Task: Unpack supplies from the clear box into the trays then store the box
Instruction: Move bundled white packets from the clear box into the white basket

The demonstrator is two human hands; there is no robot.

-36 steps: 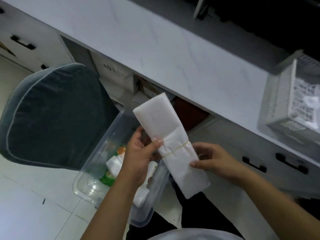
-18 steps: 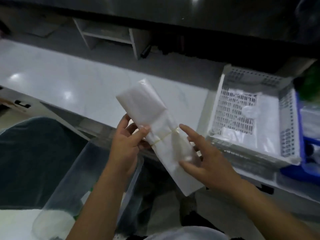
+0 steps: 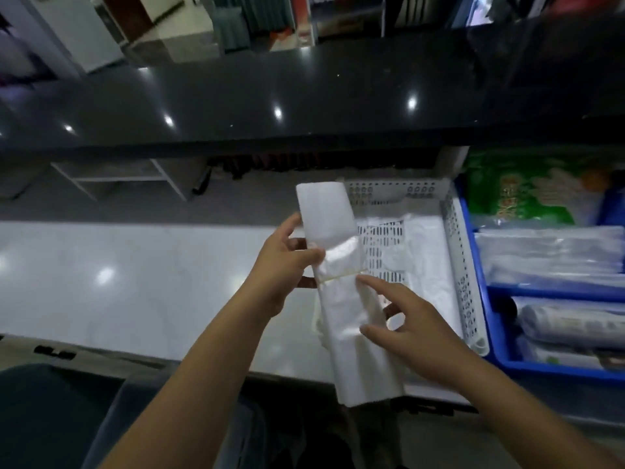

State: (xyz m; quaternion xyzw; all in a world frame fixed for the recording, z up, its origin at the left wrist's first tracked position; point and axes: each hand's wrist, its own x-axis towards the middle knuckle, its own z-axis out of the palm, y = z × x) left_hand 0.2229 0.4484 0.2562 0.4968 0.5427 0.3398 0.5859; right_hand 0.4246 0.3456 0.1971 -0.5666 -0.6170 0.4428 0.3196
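A long white bundle of plastic bags [image 3: 341,299], bound by a yellow rubber band at its middle, is held upright-tilted over the near-left part of the white perforated tray [image 3: 463,265]. My left hand [image 3: 287,265] grips the bundle just above the band. My right hand [image 3: 406,319] touches its lower half with fingers spread. White plastic bags lie inside the tray. The clear box [image 3: 142,418] shows dimly at the bottom left, below the counter edge.
A blue tray [image 3: 497,333] with packed clear and white packets stands right of the white tray. A green packet [image 3: 527,194] lies behind it. The white countertop [image 3: 135,282] stretches left, and a black raised ledge [image 3: 270,96] runs along the back.
The view has swung up from the box on the floor to the counter. Both hands carried the bundle up and right, from above the box to over the white tray.
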